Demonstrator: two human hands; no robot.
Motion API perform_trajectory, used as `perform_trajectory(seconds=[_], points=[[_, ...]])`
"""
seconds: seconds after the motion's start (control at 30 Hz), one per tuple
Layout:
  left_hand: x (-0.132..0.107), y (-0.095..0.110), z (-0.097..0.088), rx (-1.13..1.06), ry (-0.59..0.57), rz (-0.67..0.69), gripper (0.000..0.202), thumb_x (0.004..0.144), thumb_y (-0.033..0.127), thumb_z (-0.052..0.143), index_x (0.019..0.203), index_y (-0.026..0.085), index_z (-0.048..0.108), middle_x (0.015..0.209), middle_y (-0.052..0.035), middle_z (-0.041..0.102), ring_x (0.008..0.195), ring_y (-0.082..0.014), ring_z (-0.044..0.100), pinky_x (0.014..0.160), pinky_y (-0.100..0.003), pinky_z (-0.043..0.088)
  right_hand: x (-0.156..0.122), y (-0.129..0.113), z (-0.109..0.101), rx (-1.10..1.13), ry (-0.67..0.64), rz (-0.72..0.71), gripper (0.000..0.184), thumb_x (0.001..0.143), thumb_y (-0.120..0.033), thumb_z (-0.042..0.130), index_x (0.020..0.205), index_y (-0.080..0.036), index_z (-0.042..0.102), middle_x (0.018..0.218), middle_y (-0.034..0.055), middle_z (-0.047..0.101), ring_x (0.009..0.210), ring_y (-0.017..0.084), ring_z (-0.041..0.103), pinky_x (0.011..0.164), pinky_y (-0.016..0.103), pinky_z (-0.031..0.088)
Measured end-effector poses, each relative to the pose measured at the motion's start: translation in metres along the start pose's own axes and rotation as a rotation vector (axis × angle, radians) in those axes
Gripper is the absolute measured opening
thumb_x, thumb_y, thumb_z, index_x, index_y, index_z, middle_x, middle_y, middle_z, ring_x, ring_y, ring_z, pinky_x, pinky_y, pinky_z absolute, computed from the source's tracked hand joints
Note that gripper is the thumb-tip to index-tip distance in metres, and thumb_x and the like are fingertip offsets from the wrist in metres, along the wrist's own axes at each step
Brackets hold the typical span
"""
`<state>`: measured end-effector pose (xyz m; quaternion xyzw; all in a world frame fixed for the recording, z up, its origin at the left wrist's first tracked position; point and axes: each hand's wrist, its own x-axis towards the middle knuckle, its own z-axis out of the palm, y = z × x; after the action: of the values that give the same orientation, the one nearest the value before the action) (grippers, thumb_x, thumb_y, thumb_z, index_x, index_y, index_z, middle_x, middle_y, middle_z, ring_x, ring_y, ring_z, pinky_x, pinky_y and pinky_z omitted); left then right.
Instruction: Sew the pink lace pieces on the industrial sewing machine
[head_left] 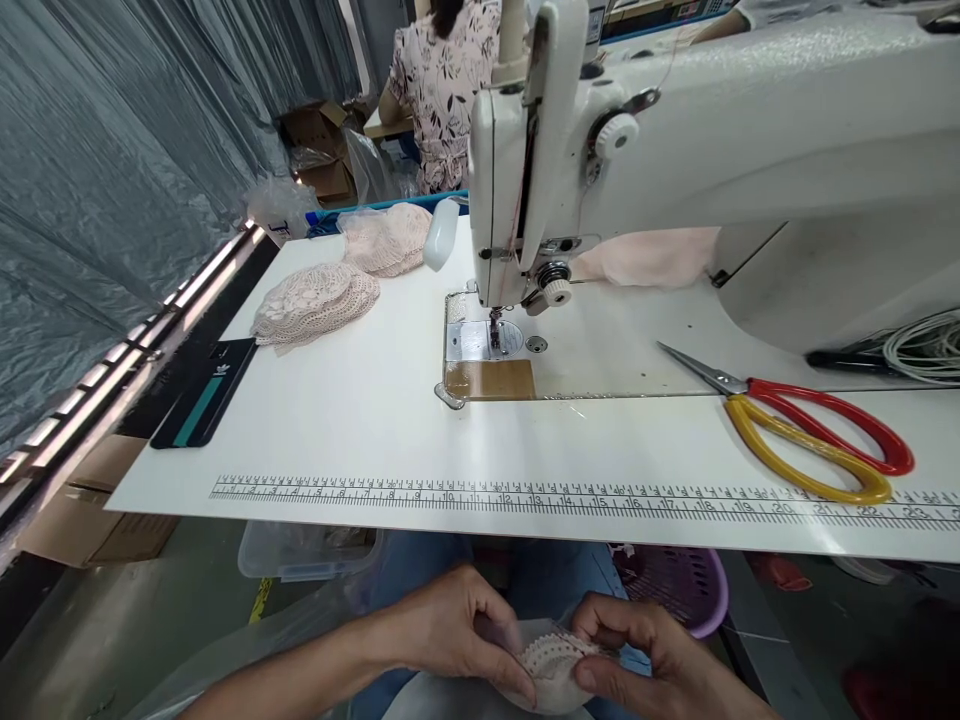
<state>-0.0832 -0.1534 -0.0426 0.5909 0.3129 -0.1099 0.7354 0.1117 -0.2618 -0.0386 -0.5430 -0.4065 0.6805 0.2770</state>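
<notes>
Over my lap, below the table's front edge, my left hand (480, 637) and my right hand (637, 650) hold a beige lace-trimmed fabric cup (556, 660) between them. My left thumb and fingers pinch its left side. On the right side, my right thumb and forefinger grip the scalloped lace edge. Part of the piece is hidden behind the fingers and cut off by the lower frame edge. On the table behind stands a white sewing machine (675, 130), its presser foot (495, 328) over the metal needle plate, with no fabric visible under it.
Scissors (810, 430) with red and yellow handles lie at right. Stacked lace pieces (315, 302) and more lace cups (390, 240) lie at left, near a dark phone (206, 395). A printed ruler (480, 497) runs along the front edge. A purple basket (709, 590) stands below. Another person (446, 90) sits beyond.
</notes>
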Motion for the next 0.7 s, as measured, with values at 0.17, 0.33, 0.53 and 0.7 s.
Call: perform_trajectory(seconds=[0.17, 0.33, 0.53, 0.7], points=[[-0.002, -0.005, 0.003, 0.022, 0.031, 0.004, 0.032, 0.056, 0.039, 0.080, 0.056, 0.012, 0.063, 0.049, 0.0060, 0.043, 0.050, -0.0051, 0.033, 0.045, -0.018, 0.024, -0.001, -0.001, 0.001, -0.006, -0.021, 0.001, 0.038, 0.075, -0.056, 0.061, 0.069, -0.020, 0.051, 0.065, -0.0031, 0.045, 0.065, 0.014, 0.039, 0.062, 0.025, 0.030], [-0.004, -0.006, 0.003, 0.015, 0.030, -0.026, 0.036, 0.055, 0.042, 0.080, 0.055, 0.012, 0.060, 0.050, 0.0063, 0.041, 0.051, -0.0051, 0.032, 0.045, -0.019, 0.022, -0.002, 0.002, 0.003, 0.011, -0.013, -0.005, 0.035, 0.077, -0.052, 0.060, 0.070, -0.020, 0.051, 0.063, -0.0043, 0.045, 0.063, 0.013, 0.037, 0.060, 0.025, 0.028], [-0.001, -0.002, 0.005, -0.025, -0.031, -0.063, 0.047, 0.045, 0.047, 0.084, 0.070, 0.012, 0.065, 0.055, 0.0067, 0.041, 0.052, -0.0049, 0.031, 0.045, -0.019, 0.020, 0.000, 0.005, 0.006, -0.033, -0.006, -0.019, 0.032, 0.079, -0.048, 0.059, 0.067, -0.020, 0.050, 0.060, -0.0052, 0.044, 0.060, 0.011, 0.036, 0.056, 0.024, 0.027], [0.004, 0.004, 0.013, -0.094, -0.008, -0.102, 0.047, 0.050, 0.052, 0.079, 0.059, 0.012, 0.056, 0.052, 0.0063, 0.039, 0.051, -0.0047, 0.029, 0.044, -0.020, 0.020, -0.001, 0.005, 0.005, -0.074, -0.008, -0.020, 0.030, 0.081, -0.047, 0.056, 0.068, -0.020, 0.050, 0.059, -0.0059, 0.042, 0.059, 0.011, 0.034, 0.056, 0.024, 0.026]])
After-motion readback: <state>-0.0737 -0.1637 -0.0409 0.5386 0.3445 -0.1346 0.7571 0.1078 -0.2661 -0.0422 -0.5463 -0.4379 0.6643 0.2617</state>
